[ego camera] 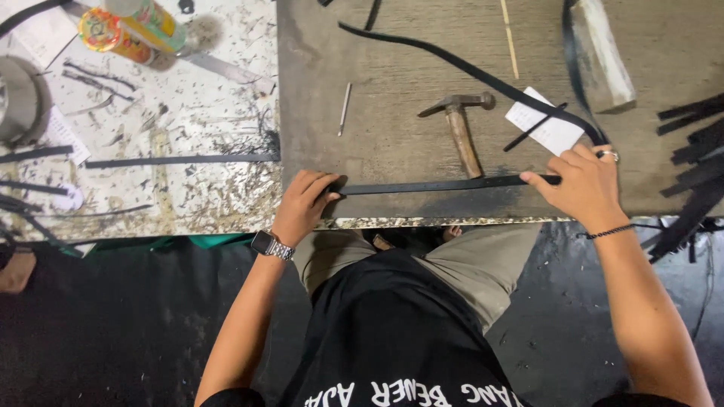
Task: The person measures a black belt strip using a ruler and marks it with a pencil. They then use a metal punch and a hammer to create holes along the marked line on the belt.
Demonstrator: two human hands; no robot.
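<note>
Head view, looking straight down: a long black strap [445, 185] lies flat along the near edge of the table [392, 136], stretched between the person's two hands. The left hand [305, 205] curls over the strap's left end, fingers bent and pressed down on it with the knuckles raised, the wrist wearing a watch [271, 245] just off the table's edge. The right hand [581, 183] lies flatter, palm down, fingers pointing left and closed together on the strap's right part, pinning it to the table; a ring shows on one finger and a thin dark bracelet [611, 231] circles the wrist. Both forearms come up from the near side, elbows spread wide. Just behind the strap, a hammer [460, 124] with a wooden handle lies with its handle end almost touching the strap. To its right a white paper slip [547, 124] sits under another black strip [452, 64] that curves toward the far edge. A thin metal awl [344, 108] lies left of the hammer. Toward the far left corner, colourful cans [132, 29] lie on a scratched cutting surface [188, 188].
</note>
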